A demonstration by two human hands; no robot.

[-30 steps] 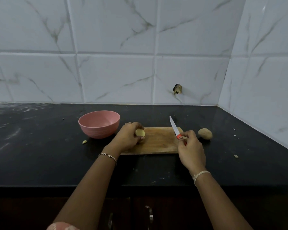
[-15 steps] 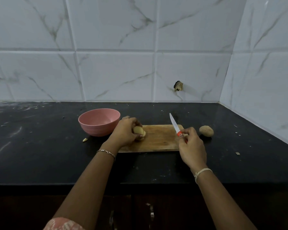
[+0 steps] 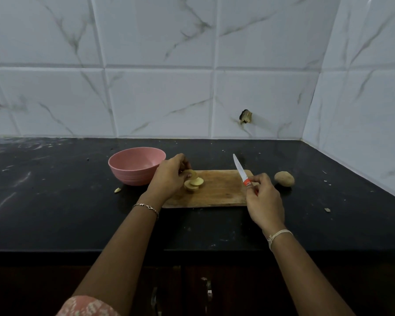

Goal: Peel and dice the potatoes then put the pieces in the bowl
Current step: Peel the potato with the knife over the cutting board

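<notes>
A wooden cutting board (image 3: 217, 190) lies on the black counter. Cut potato pieces (image 3: 194, 183) sit stacked at its left end. My left hand (image 3: 169, 176) pinches the topmost piece with its fingertips, lifting it just above the others. My right hand (image 3: 263, 199) grips the orange handle of a white-bladed knife (image 3: 239, 170), blade pointing up and away over the board's right end. A pink bowl (image 3: 136, 165) stands left of the board; nothing shows inside it. A whole unpeeled potato (image 3: 284, 178) rests on the counter right of the board.
The black counter (image 3: 55, 201) runs to tiled walls behind and on the right. A small potato scrap (image 3: 117, 190) lies in front of the bowl, with a few crumbs (image 3: 327, 210) at the right. Dark cabinets sit below the front edge.
My left hand has uncovered the potato and raised one piece off the stack. The knife hand stays almost where it was.
</notes>
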